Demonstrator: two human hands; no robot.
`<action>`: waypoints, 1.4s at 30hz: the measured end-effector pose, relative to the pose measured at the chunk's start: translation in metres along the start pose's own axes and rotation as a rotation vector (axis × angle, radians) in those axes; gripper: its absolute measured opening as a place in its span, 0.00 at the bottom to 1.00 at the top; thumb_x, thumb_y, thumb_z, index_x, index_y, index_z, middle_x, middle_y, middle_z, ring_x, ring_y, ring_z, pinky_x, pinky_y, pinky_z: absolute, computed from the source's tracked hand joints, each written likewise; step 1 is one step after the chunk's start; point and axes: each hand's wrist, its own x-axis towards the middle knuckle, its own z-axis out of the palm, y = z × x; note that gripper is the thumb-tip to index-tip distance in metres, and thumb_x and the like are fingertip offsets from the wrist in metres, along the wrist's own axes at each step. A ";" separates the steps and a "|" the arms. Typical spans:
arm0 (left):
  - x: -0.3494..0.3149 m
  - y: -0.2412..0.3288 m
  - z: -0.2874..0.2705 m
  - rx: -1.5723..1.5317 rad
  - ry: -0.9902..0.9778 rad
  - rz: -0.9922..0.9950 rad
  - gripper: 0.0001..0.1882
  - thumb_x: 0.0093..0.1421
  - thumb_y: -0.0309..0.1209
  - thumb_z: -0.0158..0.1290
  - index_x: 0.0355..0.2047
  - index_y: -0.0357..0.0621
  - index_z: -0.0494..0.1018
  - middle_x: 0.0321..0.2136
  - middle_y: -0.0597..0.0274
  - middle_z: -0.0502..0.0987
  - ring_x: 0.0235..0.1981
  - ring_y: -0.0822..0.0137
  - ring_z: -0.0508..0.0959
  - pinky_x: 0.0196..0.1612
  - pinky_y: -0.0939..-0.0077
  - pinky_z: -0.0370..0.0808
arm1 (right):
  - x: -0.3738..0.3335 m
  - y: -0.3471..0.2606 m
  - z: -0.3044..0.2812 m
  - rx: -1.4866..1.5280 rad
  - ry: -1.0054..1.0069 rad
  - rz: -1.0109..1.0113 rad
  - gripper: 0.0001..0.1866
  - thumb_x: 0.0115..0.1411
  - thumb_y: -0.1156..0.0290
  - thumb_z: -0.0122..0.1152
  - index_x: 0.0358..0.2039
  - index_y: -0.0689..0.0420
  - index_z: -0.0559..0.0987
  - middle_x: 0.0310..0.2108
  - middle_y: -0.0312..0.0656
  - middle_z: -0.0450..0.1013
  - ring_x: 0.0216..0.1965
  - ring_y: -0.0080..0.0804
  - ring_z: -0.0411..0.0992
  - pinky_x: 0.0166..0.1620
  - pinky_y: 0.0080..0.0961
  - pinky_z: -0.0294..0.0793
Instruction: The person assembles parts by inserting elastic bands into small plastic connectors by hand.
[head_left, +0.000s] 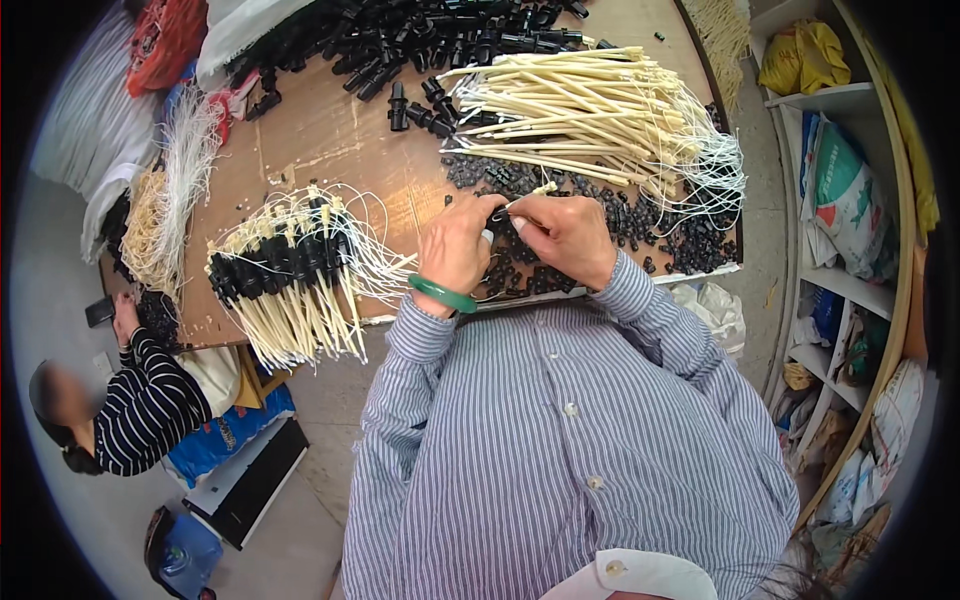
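Note:
Above the table's near edge my left hand, with a green bangle at its wrist, is closed in a pinch. Its fingertips meet those of my right hand, also closed. A small black plastic part shows between them, mostly covered by the fingers. Just beyond my right fingers a short cream tip with a thin white cord shows; how it joins the held part is hidden. Small black plastic pieces lie scattered under and around both hands.
A pile of cream sticks with white cords lies beyond my right hand. Bundled sticks with black fittings lie on the left, overhanging the edge. Black fittings heap at the back. A person in a striped top sits left; shelves stand right.

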 end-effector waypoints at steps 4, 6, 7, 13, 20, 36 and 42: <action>0.005 0.007 -0.006 -0.053 -0.151 -0.082 0.26 0.47 0.17 0.50 0.50 0.42 0.70 0.42 0.48 0.77 0.44 0.52 0.77 0.47 0.64 0.73 | 0.001 -0.005 -0.006 0.180 -0.153 -0.102 0.09 0.54 0.75 0.55 0.36 0.58 0.75 0.18 0.47 0.72 0.20 0.45 0.73 0.23 0.35 0.72; 0.003 0.000 -0.005 -0.284 -0.194 0.007 0.28 0.46 0.16 0.50 0.51 0.40 0.68 0.40 0.49 0.77 0.41 0.53 0.78 0.44 0.66 0.73 | -0.004 0.002 -0.002 0.161 -0.169 -0.122 0.08 0.55 0.73 0.57 0.36 0.58 0.74 0.19 0.47 0.72 0.20 0.45 0.73 0.23 0.36 0.72; 0.000 -0.003 0.006 -0.426 0.005 0.031 0.20 0.45 0.20 0.54 0.42 0.42 0.73 0.30 0.53 0.77 0.35 0.53 0.77 0.38 0.63 0.73 | -0.006 0.003 0.002 0.161 -0.170 -0.122 0.08 0.55 0.73 0.57 0.36 0.58 0.74 0.19 0.47 0.72 0.20 0.45 0.73 0.23 0.36 0.72; -0.005 -0.007 0.005 -0.333 0.364 0.261 0.11 0.40 0.16 0.58 0.26 0.40 0.75 0.26 0.60 0.75 0.28 0.61 0.74 0.32 0.69 0.71 | -0.007 -0.004 0.004 0.067 -0.092 -0.068 0.08 0.57 0.69 0.59 0.36 0.58 0.75 0.23 0.45 0.75 0.22 0.43 0.75 0.25 0.34 0.73; -0.012 -0.015 0.005 -0.449 0.383 0.252 0.12 0.42 0.16 0.59 0.29 0.40 0.77 0.29 0.59 0.77 0.28 0.65 0.78 0.32 0.74 0.75 | -0.014 -0.005 0.011 0.189 -0.117 0.056 0.09 0.56 0.68 0.57 0.35 0.55 0.81 0.20 0.41 0.76 0.19 0.34 0.75 0.24 0.28 0.73; 0.000 0.021 0.022 -0.373 0.413 0.145 0.13 0.46 0.13 0.54 0.33 0.37 0.79 0.30 0.61 0.78 0.30 0.70 0.78 0.33 0.78 0.76 | 0.000 0.004 0.019 0.369 0.025 0.315 0.08 0.50 0.74 0.53 0.30 0.57 0.80 0.20 0.47 0.74 0.20 0.40 0.74 0.25 0.31 0.70; 0.000 0.015 0.020 -0.371 0.367 0.168 0.13 0.45 0.12 0.50 0.31 0.36 0.78 0.29 0.60 0.77 0.29 0.68 0.77 0.31 0.79 0.73 | -0.005 -0.011 0.014 0.244 0.077 0.276 0.07 0.53 0.75 0.55 0.31 0.60 0.79 0.19 0.46 0.73 0.18 0.30 0.73 0.23 0.23 0.68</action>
